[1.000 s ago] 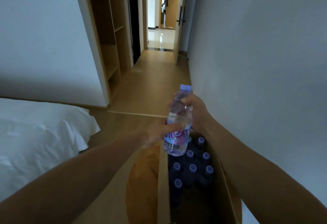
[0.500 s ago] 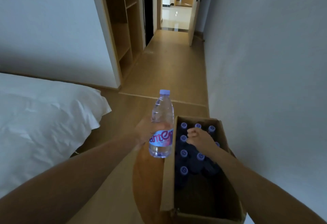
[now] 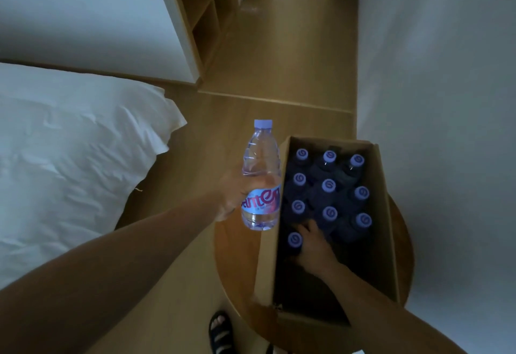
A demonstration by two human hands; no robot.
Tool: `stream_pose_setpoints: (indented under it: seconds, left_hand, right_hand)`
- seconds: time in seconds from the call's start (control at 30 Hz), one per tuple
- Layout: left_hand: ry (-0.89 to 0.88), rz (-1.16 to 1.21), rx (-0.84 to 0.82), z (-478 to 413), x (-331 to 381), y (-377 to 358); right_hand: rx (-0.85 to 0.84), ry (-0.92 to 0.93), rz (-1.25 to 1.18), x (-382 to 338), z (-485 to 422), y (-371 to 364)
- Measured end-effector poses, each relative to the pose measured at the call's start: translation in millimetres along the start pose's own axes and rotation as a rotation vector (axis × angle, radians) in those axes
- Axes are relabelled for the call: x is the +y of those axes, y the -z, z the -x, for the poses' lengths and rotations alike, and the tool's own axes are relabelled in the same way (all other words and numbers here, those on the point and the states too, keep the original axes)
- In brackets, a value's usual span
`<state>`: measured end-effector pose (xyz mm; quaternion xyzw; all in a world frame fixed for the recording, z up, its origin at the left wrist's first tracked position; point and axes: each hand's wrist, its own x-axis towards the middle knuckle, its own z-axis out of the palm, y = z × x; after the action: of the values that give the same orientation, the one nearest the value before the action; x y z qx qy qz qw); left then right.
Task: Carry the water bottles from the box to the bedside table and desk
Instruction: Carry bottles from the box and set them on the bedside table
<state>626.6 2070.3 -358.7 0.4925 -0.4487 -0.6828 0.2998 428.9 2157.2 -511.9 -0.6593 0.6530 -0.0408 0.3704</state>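
A: Head view: left hand (image 3: 233, 198) grips one water bottle (image 3: 261, 177) upright, at 9 o'clock of the box (image 3: 384, 214).

B: Right hand (image 3: 314, 247) reaches among capped bottles (image 3: 329, 184); closure indeterminate. Risk: toppling neighbours, or nudging the box off the round bench (image 3: 237, 258).

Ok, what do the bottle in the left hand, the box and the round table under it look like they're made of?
Bottle: clear, glossy thin plastic, see-through with ribbed shoulders, a matte lilac cap and a printed film label.
Box: plain brown cardboard, matte, with folded flaps.
Round table: looks like light wood or wood veneer with a smooth satin finish; which one is unclear.
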Motion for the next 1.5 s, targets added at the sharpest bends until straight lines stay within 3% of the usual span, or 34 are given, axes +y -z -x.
stream_pose_setpoints:
  seconds: [0.2,0.4,0.57,0.83,1.03,1.17,1.27,1.5]
  left_hand:
    - [0.012,-0.003,0.001,1.0,-5.9,-1.0]
    - [-0.022,-0.032,0.035,5.2,10.0,-3.4]
    - [-0.074,-0.011,0.102,17.6,26.4,-6.9]
    - [-0.180,0.018,0.263,69.4,51.1,12.0]
    - [-0.256,0.019,0.402,134.6,63.5,55.1]
    - [-0.298,0.061,0.512,191.5,60.5,90.3]
    - [-0.318,0.065,0.578,243.5,47.2,122.2]
    - [-0.341,0.093,0.777,391.1,2.4,199.2]
  right_hand:
    - [0.036,-0.068,-0.207,-3.2,4.4,-6.6]
    - [0.114,-0.068,-0.334,-12.2,7.0,45.0]
    - [0.107,0.069,-0.665,-29.9,-0.6,93.3]
    - [-0.022,0.399,-1.261,-130.5,6.4,176.6]
    - [-0.068,0.435,-1.231,-212.2,20.6,173.9]
    - [-0.217,0.465,-1.148,-271.0,39.3,149.3]
    - [-0.341,0.496,-1.066,-320.8,60.9,122.0]
    - [-0.443,0.600,-0.964,-447.0,117.4,27.5]
